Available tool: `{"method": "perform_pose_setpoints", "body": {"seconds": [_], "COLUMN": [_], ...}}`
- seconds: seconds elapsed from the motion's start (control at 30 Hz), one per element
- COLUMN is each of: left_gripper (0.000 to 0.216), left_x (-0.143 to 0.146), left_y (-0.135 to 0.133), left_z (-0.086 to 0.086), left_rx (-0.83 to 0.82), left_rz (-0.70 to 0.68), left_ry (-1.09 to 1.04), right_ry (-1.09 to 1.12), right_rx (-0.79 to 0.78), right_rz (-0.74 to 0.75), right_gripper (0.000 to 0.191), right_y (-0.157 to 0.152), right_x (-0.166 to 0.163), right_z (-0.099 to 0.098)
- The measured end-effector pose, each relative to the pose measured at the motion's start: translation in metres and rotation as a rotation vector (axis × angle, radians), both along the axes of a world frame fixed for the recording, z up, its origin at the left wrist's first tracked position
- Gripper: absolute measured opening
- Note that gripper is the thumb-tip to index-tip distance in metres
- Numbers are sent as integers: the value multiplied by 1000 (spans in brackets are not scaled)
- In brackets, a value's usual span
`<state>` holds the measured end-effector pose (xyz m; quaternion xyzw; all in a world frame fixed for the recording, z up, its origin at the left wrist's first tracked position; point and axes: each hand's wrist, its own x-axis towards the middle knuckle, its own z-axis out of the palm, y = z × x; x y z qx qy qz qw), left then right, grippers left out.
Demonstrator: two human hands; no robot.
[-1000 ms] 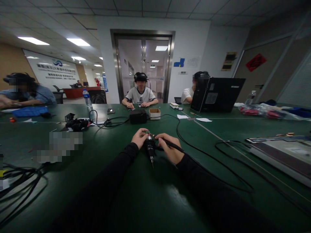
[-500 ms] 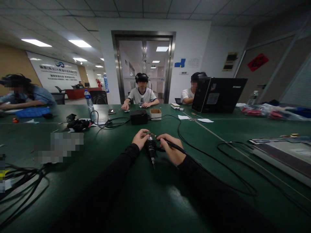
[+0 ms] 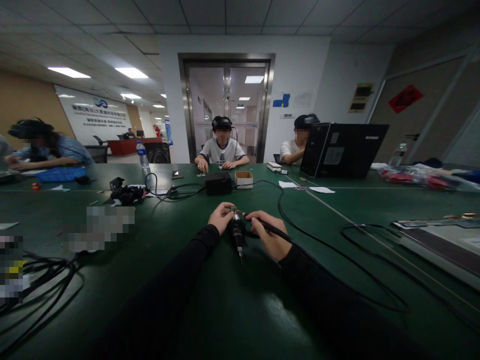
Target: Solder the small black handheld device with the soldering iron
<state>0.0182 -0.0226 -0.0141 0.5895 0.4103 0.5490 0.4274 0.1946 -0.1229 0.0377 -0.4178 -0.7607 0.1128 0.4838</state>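
My left hand (image 3: 220,218) pinches a small green circuit board (image 3: 233,208) at its fingertips; the board is partly covered by the fingers. Gripped like a pen in my right hand (image 3: 273,235) is a black soldering iron (image 3: 270,228), its cable trailing over my forearm. The iron's tip end points left, close to the board; whether they touch is too small to tell. Between my hands lies a black tool with a pointed metal tip (image 3: 240,250), the tip towards me and its upper end beside my left fingers.
Beyond my hands stand a black box (image 3: 218,183) and an open cardboard box (image 3: 244,179). A cable (image 3: 300,235) curves across the green table on the right. A flat panel (image 3: 442,245) lies far right, cables (image 3: 41,280) at left. Across the table a person (image 3: 222,150) works.
The whole view has shifted slightly, so everything appears a little lower and further right. Both hands keep their grips, and their poses are nearly the same.
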Motion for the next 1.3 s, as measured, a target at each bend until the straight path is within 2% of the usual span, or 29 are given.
{"method": "perform_pose_setpoints", "body": {"seconds": [0.63,0.97,1.3], "left_gripper": [23,22,21], "left_x": [0,0,0], "left_y": [3,0,4], "left_z": [-3,0,-5], "left_rx": [32,30,46], "left_rz": [20,22,42], "left_ry": [28,26,52], "right_ry": [-8,-12,7], "right_rx": [-1,0,27], "right_rz": [27,32,-21], "right_gripper": [22,22,24], "right_y": [-1,0,1], "right_x": [-2,-3,0], "right_z": [0,-1,2]}}
